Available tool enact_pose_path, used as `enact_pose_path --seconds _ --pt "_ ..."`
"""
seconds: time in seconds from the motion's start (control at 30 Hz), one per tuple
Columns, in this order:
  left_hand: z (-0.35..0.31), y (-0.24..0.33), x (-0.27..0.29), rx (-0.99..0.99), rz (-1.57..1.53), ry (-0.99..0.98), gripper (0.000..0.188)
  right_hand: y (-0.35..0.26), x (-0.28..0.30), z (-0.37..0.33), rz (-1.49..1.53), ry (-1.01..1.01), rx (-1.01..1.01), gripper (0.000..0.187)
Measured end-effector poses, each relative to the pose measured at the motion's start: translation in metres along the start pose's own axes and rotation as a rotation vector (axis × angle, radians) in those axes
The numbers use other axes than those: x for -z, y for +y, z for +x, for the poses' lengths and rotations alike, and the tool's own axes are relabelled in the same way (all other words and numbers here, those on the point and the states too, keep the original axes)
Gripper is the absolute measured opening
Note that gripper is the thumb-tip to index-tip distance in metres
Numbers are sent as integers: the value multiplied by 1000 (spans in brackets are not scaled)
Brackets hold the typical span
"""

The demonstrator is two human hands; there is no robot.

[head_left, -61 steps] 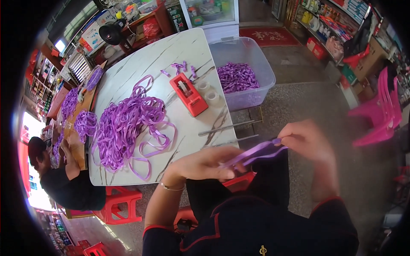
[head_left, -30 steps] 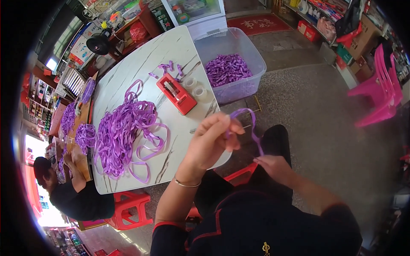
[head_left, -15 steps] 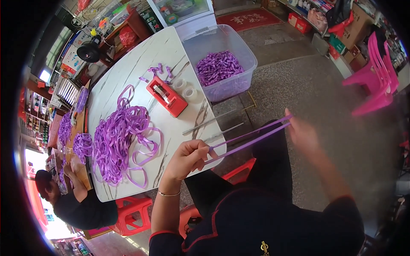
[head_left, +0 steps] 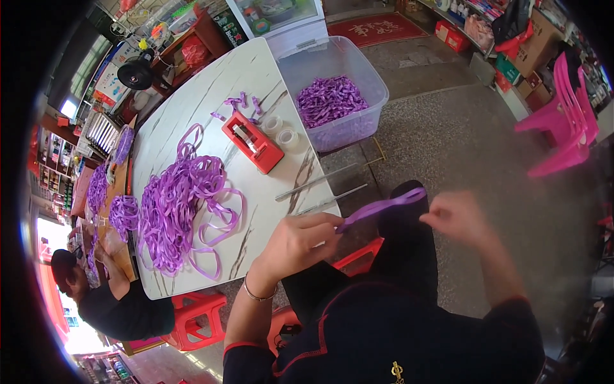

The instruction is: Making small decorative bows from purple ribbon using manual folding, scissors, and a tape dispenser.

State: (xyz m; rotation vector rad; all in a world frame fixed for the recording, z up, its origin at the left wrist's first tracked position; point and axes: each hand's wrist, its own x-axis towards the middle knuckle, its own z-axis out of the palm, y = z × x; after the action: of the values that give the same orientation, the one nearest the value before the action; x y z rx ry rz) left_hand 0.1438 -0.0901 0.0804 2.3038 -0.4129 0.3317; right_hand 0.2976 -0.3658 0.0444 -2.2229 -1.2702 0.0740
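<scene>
A doubled purple ribbon stretches above my dark-clothed lap, its far end a loose loop. My left hand, at the table's near corner, pinches the other end. Just beyond the free loop is my right hand, slightly blurred, its thumb and fingers drawn together and apart from the ribbon. To the left, a big tangled heap of purple ribbon lies on the white marbled table. A red tape dispenser sits farther back, with small folded purple ribbon pieces behind it.
Beside the table stands a clear plastic bin partly filled with folded purple pieces. Two tape rolls and thin metal rods are on the table. A person works at the left, near red stools. Pink chairs stand right.
The ribbon, stretched taut between both hands before, is now slack at its far end. My right hand has let go of it and moved slightly; my left hand has shifted a little right.
</scene>
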Motion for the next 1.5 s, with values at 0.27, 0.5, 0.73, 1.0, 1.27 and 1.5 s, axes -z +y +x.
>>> enact_pose_path --seconds 0.27,0.5,0.73,1.0,1.27,1.5 --pt "19 6 -3 -201 108 -239 14 -43 -32 48 782 -52 66 20" --pt "25 -4 -3 -82 -93 -322 11 -31 -50 63 1200 -908 -76 34" --pt "14 -35 -24 354 -773 -390 14 -42 -42 60 757 -436 124 11" --pt "15 -58 -33 394 -242 -232 21 -11 -53 43 549 -355 -123 16" --pt "26 -114 -45 438 -213 381 23 33 -128 90 717 259 -312 14" --pt "34 -124 -49 388 -9 315 14 21 -173 98 937 141 -251 12"
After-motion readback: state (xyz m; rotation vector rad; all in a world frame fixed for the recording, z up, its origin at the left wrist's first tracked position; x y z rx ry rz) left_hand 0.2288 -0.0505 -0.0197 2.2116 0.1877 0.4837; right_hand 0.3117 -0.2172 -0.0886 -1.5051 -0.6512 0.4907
